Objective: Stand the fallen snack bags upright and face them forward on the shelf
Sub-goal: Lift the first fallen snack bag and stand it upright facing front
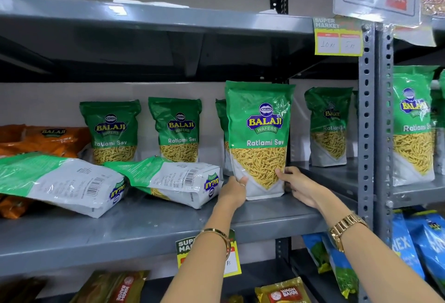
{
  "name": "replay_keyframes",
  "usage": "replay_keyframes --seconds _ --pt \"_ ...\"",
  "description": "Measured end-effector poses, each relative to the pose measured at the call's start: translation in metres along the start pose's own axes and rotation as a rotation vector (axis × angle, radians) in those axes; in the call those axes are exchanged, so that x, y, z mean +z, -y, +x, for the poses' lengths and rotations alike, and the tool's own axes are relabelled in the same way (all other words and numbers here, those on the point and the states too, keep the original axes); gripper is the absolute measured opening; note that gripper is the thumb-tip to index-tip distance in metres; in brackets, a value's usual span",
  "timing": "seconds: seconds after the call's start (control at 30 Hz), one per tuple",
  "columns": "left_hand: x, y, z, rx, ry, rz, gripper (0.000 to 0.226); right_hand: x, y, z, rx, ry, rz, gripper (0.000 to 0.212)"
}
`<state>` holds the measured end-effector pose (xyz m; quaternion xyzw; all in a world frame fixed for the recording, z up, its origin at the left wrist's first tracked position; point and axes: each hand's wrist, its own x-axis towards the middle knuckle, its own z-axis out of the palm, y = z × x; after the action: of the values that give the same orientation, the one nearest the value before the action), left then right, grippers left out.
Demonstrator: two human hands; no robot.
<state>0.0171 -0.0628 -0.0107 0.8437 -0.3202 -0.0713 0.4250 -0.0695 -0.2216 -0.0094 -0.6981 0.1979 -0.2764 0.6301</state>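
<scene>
A green and white Ratlami Sev bag [258, 134] stands upright on the grey shelf [144, 233], label facing me. My left hand [232, 193] grips its lower left corner and my right hand [297, 186] grips its lower right side. Two more green bags lie fallen with their backs up: one at the far left [60, 182], one in the middle [175, 180] beside my left hand. Behind them, upright bags [112, 131] [177, 129] face forward along the back wall.
Orange snack bags [45, 139] lie at the far left. Another upright green bag [328, 127] stands right of the held one, near the perforated upright post [367, 122]. The neighbouring bay holds more green bags [413, 127]. Price tags hang from the shelf edges.
</scene>
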Motion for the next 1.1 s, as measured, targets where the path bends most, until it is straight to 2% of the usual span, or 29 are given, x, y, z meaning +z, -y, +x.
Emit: replay_keyframes --seconds 0.33,0.73,0.9,1.0,1.03,1.1 --pt "-0.001 0.001 -0.01 0.024 0.051 0.165 0.057 -0.008 0.003 -0.015 0.005 0.038 -0.014 0.061" --pt "-0.001 0.008 -0.036 0.167 0.062 0.118 0.059 -0.02 0.0 -0.054 -0.067 0.011 -0.109 0.063" --pt "-0.001 0.009 -0.044 0.17 0.057 0.131 0.059 -0.019 0.0 -0.062 -0.062 -0.03 -0.087 0.065" --pt "-0.003 0.01 -0.052 0.168 -0.033 0.001 0.063 -0.014 0.001 -0.067 -0.097 -0.149 -0.021 0.08" --pt "-0.004 0.011 -0.056 0.178 -0.111 -0.127 0.059 -0.011 0.001 -0.071 -0.146 -0.253 -0.013 0.081" --pt "-0.008 0.014 -0.065 0.203 -0.326 -0.392 0.045 0.003 0.002 -0.08 -0.32 -0.545 -0.069 0.068"
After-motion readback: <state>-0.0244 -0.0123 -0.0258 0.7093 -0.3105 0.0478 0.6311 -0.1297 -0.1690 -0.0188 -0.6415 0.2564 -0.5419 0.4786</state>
